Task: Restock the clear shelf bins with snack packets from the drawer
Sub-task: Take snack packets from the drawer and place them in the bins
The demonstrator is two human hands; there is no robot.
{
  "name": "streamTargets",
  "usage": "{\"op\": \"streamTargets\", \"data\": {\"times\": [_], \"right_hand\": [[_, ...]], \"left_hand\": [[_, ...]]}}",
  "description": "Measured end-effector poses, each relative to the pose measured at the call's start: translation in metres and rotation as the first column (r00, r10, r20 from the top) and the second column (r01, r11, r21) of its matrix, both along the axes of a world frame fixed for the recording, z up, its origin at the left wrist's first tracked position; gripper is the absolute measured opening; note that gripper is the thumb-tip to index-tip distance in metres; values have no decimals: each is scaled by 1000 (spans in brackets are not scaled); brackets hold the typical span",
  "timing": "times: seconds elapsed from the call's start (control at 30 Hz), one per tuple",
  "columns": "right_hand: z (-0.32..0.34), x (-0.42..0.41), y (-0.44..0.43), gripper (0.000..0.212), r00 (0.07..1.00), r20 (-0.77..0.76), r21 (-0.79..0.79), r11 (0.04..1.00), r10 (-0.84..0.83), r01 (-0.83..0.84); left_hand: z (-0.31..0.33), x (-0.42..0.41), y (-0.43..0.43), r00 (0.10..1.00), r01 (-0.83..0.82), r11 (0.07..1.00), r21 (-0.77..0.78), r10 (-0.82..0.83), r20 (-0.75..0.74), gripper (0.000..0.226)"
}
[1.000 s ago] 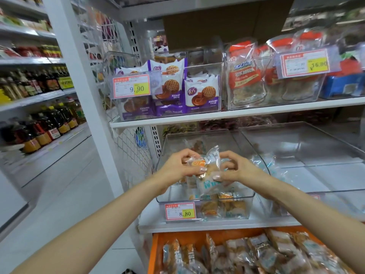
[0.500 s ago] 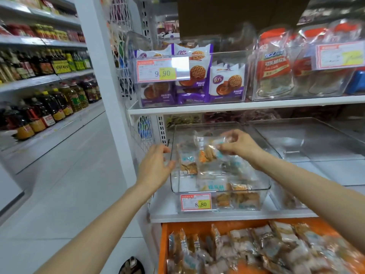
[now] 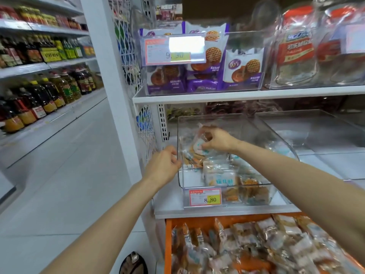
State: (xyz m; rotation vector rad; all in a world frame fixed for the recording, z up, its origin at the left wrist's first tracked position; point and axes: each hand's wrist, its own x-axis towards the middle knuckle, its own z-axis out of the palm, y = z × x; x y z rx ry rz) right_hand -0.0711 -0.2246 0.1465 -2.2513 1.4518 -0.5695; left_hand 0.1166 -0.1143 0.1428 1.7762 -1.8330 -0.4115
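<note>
So the right hand is down inside the clear bin, thumb and fingers pinching a snack packet at roughly 11 o'clock in the bin, the back-left corner. Makes sense to me: the front, around 5 o'clock, already has a pile of packets behind the 8.80 price tag, so the rear is where the room is. The left hand sits at the bin's 9 o'clock, fingers curled against its left wall, probably steadying it on the shelf. Can't tell if it truly grips, though. The hands are apart. The orange drawer at 6 o'clock, just under the shelf, is open and packed with stock, so there's plenty left to move.
</note>
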Motion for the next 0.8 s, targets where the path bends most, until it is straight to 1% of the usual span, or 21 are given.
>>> {"op": "streamTargets", "data": {"times": [0.07, 0.17, 0.23, 0.27, 0.33, 0.4, 0.47, 0.57, 0.6, 0.73, 0.8], "right_hand": [[5, 4, -1, 46, 996, -84, 16, 999, 37, -36], [7, 20, -1, 38, 950, -260, 50, 985, 170, -162], [2, 30, 2, 47, 891, -391, 83, 973, 232, -217], [-1, 33, 2, 52, 876, -417, 86, 970, 243, -228], [-5, 33, 1, 58, 908, -360, 58, 977, 214, -207], [-7, 28, 0, 52, 936, -311, -21, 983, 167, -182], [-11, 24, -4, 44, 921, -352, -37, 981, 166, -191], [-15, 20, -7, 49, 879, -418, 57, 972, 229, -226], [-16, 20, -8, 49, 870, -432, 60, 970, 239, -236], [-20, 24, -8, 42, 855, -492, -110, 963, 163, -247], [-23, 26, -10, 40, 860, -490, -121, 966, 141, -227]], "left_hand": [[0, 0, 0, 1000, 1, 1000, 5, -1, -20, 20], [1, -2, 0, 999, 10, 1000, 10, -10, -44, 19], [1, -2, 0, 998, 14, 1000, 15, -13, -53, 18], [1, -2, 0, 998, 16, 1000, 20, -15, -58, 17], [1, -2, 1, 997, 23, 999, 28, -21, -72, 19], [-1, -1, 1, 996, 32, 999, 32, -29, -81, 21], [-1, -1, 1, 996, 32, 999, 34, -29, -81, 21], [0, -2, 1, 996, 34, 999, 33, -31, -86, 22], [0, -2, 1, 996, 34, 999, 33, -31, -89, 22], [1, -2, 2, 995, 37, 999, 38, -33, -92, 24], [1, -2, 2, 995, 32, 999, 43, -28, -91, 24]]}}
